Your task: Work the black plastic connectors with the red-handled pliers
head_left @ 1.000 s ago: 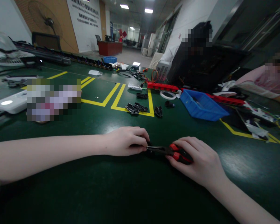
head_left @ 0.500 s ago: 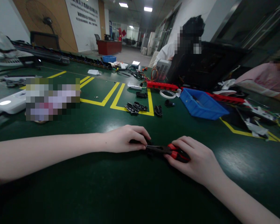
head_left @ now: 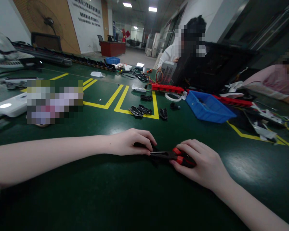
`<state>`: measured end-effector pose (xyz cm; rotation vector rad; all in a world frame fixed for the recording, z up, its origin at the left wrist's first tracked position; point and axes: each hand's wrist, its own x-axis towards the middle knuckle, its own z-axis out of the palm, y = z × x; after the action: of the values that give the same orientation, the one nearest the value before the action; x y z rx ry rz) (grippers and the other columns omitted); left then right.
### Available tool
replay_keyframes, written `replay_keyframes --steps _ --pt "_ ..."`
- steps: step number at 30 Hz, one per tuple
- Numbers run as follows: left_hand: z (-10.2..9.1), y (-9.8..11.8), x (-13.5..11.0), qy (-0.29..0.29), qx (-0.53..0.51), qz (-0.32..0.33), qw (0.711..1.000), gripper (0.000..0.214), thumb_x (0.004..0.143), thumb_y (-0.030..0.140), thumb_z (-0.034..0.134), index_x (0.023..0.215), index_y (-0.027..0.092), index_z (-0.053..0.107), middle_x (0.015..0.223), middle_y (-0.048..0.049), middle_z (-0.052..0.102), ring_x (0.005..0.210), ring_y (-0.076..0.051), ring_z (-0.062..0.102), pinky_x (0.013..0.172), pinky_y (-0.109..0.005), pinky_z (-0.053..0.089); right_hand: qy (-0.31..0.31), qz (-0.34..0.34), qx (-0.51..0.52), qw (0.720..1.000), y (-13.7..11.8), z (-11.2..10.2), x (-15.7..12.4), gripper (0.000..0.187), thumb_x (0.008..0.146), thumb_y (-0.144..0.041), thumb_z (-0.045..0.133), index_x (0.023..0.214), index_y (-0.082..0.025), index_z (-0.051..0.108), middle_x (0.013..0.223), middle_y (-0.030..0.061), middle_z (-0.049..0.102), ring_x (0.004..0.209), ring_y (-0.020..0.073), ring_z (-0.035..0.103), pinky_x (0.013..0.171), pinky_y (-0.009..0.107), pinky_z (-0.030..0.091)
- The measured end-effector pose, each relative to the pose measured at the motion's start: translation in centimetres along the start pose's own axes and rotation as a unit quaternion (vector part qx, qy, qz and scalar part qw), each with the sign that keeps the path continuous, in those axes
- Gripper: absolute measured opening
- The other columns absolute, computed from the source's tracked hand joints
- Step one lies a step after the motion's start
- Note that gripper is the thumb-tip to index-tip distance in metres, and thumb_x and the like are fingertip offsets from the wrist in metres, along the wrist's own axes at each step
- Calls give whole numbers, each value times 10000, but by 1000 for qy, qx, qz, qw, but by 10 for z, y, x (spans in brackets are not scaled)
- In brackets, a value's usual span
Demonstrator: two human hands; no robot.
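Note:
My right hand (head_left: 199, 160) is wrapped round the red and black handles of a pair of needle-nose pliers (head_left: 165, 155), whose long jaws point left. The tips of the jaws reach the fingertips of my left hand (head_left: 132, 142). Those fingers are pinched together at the plier tips; whatever they hold there is too small and dark to make out. Beyond my hands, several black plastic parts (head_left: 141, 110) lie on the green table (head_left: 106, 199), with another black part (head_left: 163, 114) to their right.
A blue bin (head_left: 209, 107) stands at the right, behind my right hand. Near it are a white ring (head_left: 172, 97) and a red strip (head_left: 167, 88). A white device (head_left: 12, 104) lies at the left. One person (head_left: 168, 53) sits across the table, another (head_left: 267, 78) at far right.
The plier tips and my left fingertips have shifted very slightly, with the jaws a little lower. Both hands keep the same hold. The person across has moved their head a little.

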<state>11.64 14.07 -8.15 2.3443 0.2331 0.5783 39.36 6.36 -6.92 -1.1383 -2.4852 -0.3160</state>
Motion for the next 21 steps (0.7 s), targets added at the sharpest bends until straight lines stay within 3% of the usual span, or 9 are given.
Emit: replay_keyframes --steps 13,21 --pt "-1 4 1 -28 -18 -15 999 76 894 152 662 949 145 714 1194 -119 631 1076 -210 641 928 -319 522 -13 -13 35 999 6 6 -7 243 857 -392 618 967 -175 624 914 87 654 767 189 590 637 322 480" --pt "1 5 1 -23 -7 -9 1000 77 896 170 665 947 135 711 1163 -120 632 1055 -197 639 912 -288 510 -15 -40 2 999 5 -2 -2 219 848 -363 629 940 -164 621 881 87 663 742 188 598 620 317 488"
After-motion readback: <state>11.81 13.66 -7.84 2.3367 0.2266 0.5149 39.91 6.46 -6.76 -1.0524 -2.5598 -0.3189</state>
